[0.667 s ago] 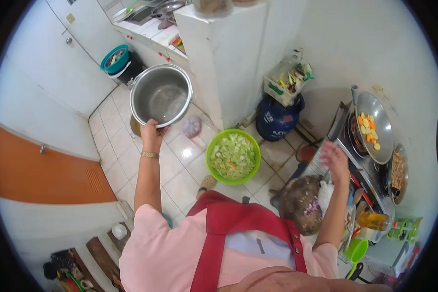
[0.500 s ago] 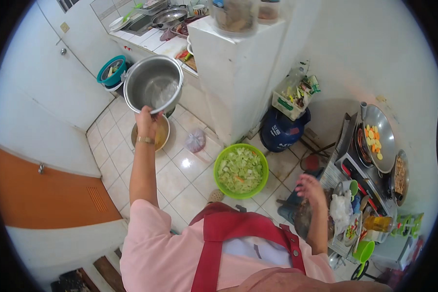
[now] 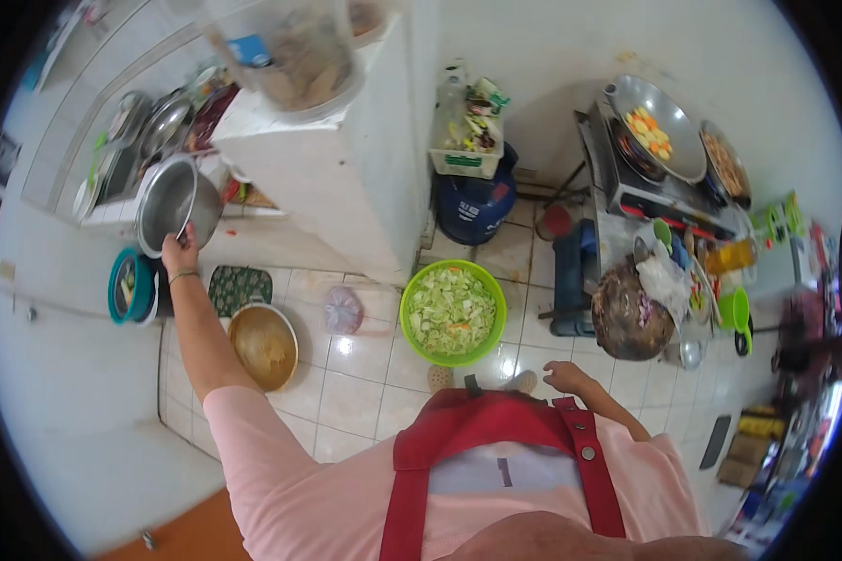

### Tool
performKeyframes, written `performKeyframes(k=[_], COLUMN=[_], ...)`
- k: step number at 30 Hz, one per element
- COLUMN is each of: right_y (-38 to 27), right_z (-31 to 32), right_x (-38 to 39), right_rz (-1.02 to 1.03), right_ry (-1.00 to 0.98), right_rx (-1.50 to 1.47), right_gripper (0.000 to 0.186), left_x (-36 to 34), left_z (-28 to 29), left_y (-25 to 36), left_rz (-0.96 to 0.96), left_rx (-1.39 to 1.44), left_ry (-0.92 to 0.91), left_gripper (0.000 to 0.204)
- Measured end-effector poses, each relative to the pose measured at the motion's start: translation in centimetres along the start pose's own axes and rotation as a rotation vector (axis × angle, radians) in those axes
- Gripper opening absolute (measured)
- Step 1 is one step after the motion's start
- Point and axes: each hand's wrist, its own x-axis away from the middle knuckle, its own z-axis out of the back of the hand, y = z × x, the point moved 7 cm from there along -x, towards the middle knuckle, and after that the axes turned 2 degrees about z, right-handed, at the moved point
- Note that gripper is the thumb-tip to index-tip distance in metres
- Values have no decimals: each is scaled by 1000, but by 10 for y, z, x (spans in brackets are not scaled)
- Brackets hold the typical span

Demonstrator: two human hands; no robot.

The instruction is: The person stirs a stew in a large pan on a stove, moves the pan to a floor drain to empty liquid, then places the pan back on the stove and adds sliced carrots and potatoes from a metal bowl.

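My left hand (image 3: 180, 249), arm stretched out to the far left, grips the rim of a deep metal pot (image 3: 166, 201). The pot is tilted so its inside shows, near the edge of the tiled counter. Low at my right side is my right hand (image 3: 571, 378), fingers loosely curved and nothing seen in them. A lime-green basin (image 3: 502, 318) of chopped cabbage (image 3: 449, 309) with a few orange pieces sits on the floor before my feet. Left of it lie a tied plastic bag (image 3: 343, 310) and a round brown-bottomed basin (image 3: 264, 346).
A white pillar (image 3: 318, 178) stands between the sink counter and a blue gas cylinder (image 3: 477, 201). At the right, a wok (image 3: 683, 140) with orange and yellow pieces rests on the stove (image 3: 627, 178). A teal bucket (image 3: 131, 285) and a dark green mat (image 3: 240, 290) are at left.
My view has turned to the right. The pot in my left hand has gone farther out toward the counter. My right hand has dropped lower, its fingers less spread.
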Motion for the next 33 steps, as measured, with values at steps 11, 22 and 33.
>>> performKeyframes(k=[11, 22, 33], right_y=[63, 94, 235], right_z=[-74, -73, -148], right_x=[39, 60, 155], right_rz=[-199, -262, -365], right_ry=[-28, 113, 250], right_rx=[-102, -244, -586], right_gripper=[40, 37, 37], left_x=[-18, 98, 501], left_z=[-48, -113, -231], left_y=[28, 23, 106], left_rz=[603, 841, 215], left_rx=[1822, 1688, 314], left_ry=[-231, -223, -1232], left_gripper=[65, 82, 49])
